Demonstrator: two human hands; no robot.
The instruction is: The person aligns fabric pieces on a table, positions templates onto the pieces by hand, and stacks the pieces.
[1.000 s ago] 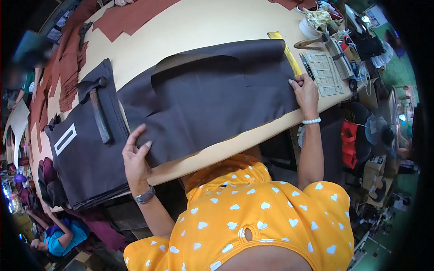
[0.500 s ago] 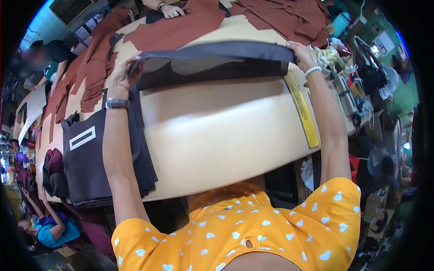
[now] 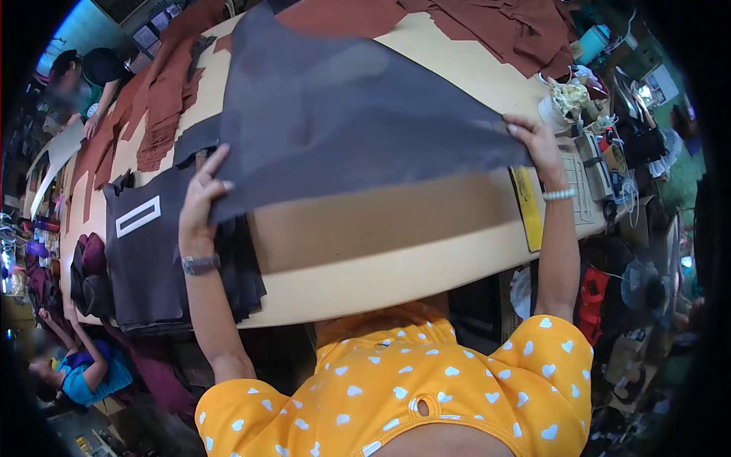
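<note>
A large dark grey fabric piece point(image 3: 343, 114) stretches between my hands, its near edge raised over the pale table point(image 3: 343, 293). My left hand point(image 3: 204, 190) is at the near left corner, fingers against the cloth. My right hand point(image 3: 535, 141) pinches the right corner, above a yellow strip point(image 3: 527, 209). To the left lies a stack of dark fabric point(image 3: 160, 263) with a white rectangular frame point(image 3: 138, 216) on top. Part of a hammer point(image 3: 201, 158) shows behind my left hand, mostly hidden.
Reddish-brown fabric point(image 3: 495, 34) lies along the far side, with more pieces point(image 3: 164, 114) at the left. A skein-like bundle point(image 3: 569, 99) and small tools stand at the right. One person point(image 3: 99, 76) is at the far left, another point(image 3: 91, 373) at the lower left.
The dark fabric first lay flat, then was lifted to the far side with both hands; now it is spread out and my hands are nearer my body.
</note>
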